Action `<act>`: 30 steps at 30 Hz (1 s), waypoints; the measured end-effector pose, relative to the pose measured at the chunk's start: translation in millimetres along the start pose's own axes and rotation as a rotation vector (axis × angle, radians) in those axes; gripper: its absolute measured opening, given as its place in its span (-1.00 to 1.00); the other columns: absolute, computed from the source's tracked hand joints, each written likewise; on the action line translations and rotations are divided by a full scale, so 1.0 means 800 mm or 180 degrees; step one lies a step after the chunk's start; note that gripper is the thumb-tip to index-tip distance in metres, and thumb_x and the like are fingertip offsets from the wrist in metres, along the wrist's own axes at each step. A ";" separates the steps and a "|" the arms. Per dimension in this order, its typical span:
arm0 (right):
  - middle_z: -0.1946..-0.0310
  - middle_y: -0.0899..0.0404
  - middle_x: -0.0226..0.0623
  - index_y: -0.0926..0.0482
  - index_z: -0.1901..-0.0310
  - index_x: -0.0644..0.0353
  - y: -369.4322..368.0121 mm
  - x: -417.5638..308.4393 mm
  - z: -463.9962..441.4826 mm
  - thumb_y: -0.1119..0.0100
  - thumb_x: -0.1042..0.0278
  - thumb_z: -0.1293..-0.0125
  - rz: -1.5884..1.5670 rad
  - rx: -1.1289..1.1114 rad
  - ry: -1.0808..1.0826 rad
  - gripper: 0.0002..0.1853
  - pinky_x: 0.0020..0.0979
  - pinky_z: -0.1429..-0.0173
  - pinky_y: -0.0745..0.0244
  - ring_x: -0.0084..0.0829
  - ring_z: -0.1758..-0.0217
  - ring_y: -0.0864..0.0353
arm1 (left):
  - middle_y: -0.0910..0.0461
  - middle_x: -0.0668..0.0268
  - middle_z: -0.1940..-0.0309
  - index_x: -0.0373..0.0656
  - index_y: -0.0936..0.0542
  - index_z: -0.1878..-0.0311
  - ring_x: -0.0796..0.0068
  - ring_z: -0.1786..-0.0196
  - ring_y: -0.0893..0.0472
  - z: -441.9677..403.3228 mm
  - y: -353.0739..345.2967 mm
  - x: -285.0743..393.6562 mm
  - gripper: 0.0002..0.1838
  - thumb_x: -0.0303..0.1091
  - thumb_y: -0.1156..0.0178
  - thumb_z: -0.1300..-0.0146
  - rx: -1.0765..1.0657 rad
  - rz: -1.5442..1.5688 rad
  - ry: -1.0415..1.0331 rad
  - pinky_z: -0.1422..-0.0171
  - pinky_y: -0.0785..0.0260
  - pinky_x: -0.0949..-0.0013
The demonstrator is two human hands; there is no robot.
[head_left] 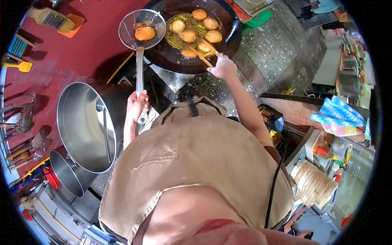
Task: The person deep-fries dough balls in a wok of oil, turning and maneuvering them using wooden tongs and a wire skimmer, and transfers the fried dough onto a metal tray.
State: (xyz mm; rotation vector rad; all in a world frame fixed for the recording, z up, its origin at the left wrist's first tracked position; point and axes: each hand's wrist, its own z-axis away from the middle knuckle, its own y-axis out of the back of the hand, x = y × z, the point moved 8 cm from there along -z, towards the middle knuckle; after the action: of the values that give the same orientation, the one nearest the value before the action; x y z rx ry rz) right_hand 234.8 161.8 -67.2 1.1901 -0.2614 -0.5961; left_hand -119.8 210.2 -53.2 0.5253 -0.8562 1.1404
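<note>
My left hand (138, 107) is wrapped round the long metal handle of a wire-mesh skimmer (140, 73). In its mesh bowl, held beside the wok's left rim, lies a golden fried piece of food (145, 33) with smaller bits. My right hand (223, 66) grips what look like wooden tongs (202, 56), their two arms reaching down into the wok (232, 30). One browned piece (204, 45) shows between those arms; whether they pinch it I cannot tell. Several round golden pieces (211, 23) sit in the bubbling oil (173, 24).
A large steel pot (63, 106) stands left of my body, with a smaller pot (55, 163) behind it. Whisks (26, 110) and a yellow spatula (24, 66) hang on the red wall. Stacked bamboo steamers (312, 183) and blue checked cloths (337, 111) are at right.
</note>
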 end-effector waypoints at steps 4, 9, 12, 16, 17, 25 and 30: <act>-0.03 -0.43 -0.09 -0.25 -0.14 0.28 0.016 -0.001 0.009 -0.32 -0.16 0.12 -0.0125 0.0036 -0.0145 -0.13 -0.27 -0.04 -0.47 -0.18 -0.04 -0.51 | -0.38 0.44 0.61 -0.15 -0.34 0.37 0.68 0.67 -0.34 -0.001 -0.007 0.003 -0.81 -0.28 -0.07 -0.29 -0.0037 0.0059 -0.0010 0.62 -0.23 0.57; 0.03 -0.47 -0.06 -0.26 -0.13 0.28 0.031 0.012 0.058 -0.33 -0.17 0.14 -0.0060 -0.0085 0.0143 -0.12 -0.26 0.00 -0.48 -0.17 -0.01 -0.53 | -0.37 0.43 0.62 -0.16 -0.34 0.37 0.67 0.68 -0.33 0.002 -0.009 -0.001 -0.80 -0.29 -0.07 -0.29 -0.0034 0.0080 -0.0001 0.62 -0.22 0.57; 0.04 -0.48 -0.05 -0.26 -0.13 0.31 0.015 0.013 0.066 -0.33 -0.15 0.14 0.0046 -0.0212 0.0322 -0.12 -0.25 0.01 -0.49 -0.18 0.02 -0.55 | -0.38 0.43 0.62 -0.15 -0.34 0.37 0.67 0.68 -0.34 0.003 -0.012 0.000 -0.81 -0.29 -0.08 -0.29 -0.0027 0.0064 -0.0025 0.62 -0.21 0.56; 0.05 -0.48 -0.06 -0.31 -0.08 0.32 -0.001 0.000 0.061 -0.34 -0.08 0.13 0.0121 -0.0068 0.0460 -0.19 -0.25 0.00 -0.48 -0.18 0.04 -0.56 | -0.37 0.43 0.62 -0.15 -0.34 0.37 0.67 0.68 -0.33 0.004 -0.014 -0.002 -0.81 -0.29 -0.07 -0.29 -0.0011 0.0057 0.0066 0.62 -0.21 0.56; 0.05 -0.49 -0.07 -0.32 -0.07 0.32 -0.004 -0.002 0.057 -0.34 -0.07 0.13 0.0101 -0.0110 0.0419 -0.20 -0.26 0.01 -0.48 -0.17 0.05 -0.56 | -0.37 0.43 0.62 -0.15 -0.34 0.37 0.67 0.69 -0.33 0.004 -0.014 -0.003 -0.81 -0.28 -0.07 -0.29 -0.0019 0.0052 0.0105 0.62 -0.21 0.56; 0.03 -0.46 -0.13 -0.32 -0.07 0.28 -0.006 -0.017 0.046 -0.30 0.10 0.08 0.0190 -0.0152 0.0387 -0.32 -0.27 -0.08 -0.42 -0.21 -0.02 -0.51 | -0.39 0.45 0.59 -0.14 -0.39 0.32 0.70 0.67 -0.35 0.004 -0.017 -0.011 -0.83 -0.26 -0.09 -0.27 -0.0087 0.0061 0.0107 0.65 -0.21 0.61; 0.02 -0.46 -0.12 -0.31 -0.08 0.30 -0.005 -0.022 0.058 -0.33 0.06 0.10 0.0198 -0.0201 0.0356 -0.27 -0.28 -0.07 -0.42 -0.21 -0.03 -0.50 | -0.38 0.45 0.59 -0.14 -0.40 0.31 0.71 0.68 -0.33 0.003 -0.016 -0.012 -0.85 -0.28 -0.08 -0.27 -0.0111 -0.0014 0.0097 0.66 -0.18 0.61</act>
State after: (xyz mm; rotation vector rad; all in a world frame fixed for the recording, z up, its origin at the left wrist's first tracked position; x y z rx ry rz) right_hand 196.3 134.2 -52.3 1.1461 -0.1826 -0.4786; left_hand -109.9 198.4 -58.4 0.4798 -0.8467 1.1248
